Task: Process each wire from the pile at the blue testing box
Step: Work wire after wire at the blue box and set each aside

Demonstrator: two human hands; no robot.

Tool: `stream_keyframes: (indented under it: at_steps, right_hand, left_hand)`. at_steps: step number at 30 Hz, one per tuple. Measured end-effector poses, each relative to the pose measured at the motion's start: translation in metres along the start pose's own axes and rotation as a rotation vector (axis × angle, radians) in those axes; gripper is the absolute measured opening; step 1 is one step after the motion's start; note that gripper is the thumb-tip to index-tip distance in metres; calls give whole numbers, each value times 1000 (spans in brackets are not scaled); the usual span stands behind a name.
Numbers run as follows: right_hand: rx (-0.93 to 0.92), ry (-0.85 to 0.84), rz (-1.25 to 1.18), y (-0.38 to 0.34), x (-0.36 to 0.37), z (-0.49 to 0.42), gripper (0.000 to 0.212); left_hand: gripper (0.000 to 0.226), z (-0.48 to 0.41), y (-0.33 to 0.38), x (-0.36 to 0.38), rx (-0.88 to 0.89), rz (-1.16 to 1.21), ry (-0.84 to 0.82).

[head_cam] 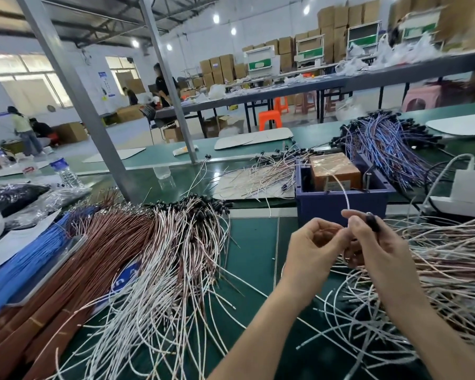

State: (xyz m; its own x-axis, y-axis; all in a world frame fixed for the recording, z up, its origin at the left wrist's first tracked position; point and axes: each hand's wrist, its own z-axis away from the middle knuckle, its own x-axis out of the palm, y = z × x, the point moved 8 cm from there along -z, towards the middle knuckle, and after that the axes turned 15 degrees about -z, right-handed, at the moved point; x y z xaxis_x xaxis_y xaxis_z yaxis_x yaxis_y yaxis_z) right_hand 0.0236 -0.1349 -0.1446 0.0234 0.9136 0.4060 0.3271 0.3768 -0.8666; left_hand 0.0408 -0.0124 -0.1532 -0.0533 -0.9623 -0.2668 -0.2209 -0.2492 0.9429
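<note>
The blue testing box (340,202) stands on the green bench just beyond my hands, with a brown block inside it. My right hand (373,242) pinches a white wire (343,190) that curves up over the box, and a black end piece (373,220) shows by its fingers. My left hand (313,242) is curled beside it, its fingertips meeting the same wire close to the right thumb. A pile of white and pink wires (436,270) lies under and right of my right hand. A large spread of white, brown and blue wires (148,256) covers the left.
Blue-purple wires (381,144) with black ends lie behind the box, and thin wires (258,174) sit left of it. A white power strip (461,201) and cable are at the right. A water bottle (66,174) and metal posts (99,127) stand at the left. People work far back.
</note>
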Motion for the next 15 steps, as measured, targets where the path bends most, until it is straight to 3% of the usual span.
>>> stream_keyframes:
  at_steps: [5, 9, 15]
  right_hand:
    - [22, 35, -43, 14, -12, -6, 17]
    - [43, 126, -233, 16, -28, -16, 18]
    - [81, 238, -378, 8, -57, -21, 26]
  left_hand:
    - [19, -3, -10, 10, 15, 23, -52]
    - [12, -4, -15, 11, -11, 85, -80]
    - [20, -6, -30, -11, -29, -3, 224]
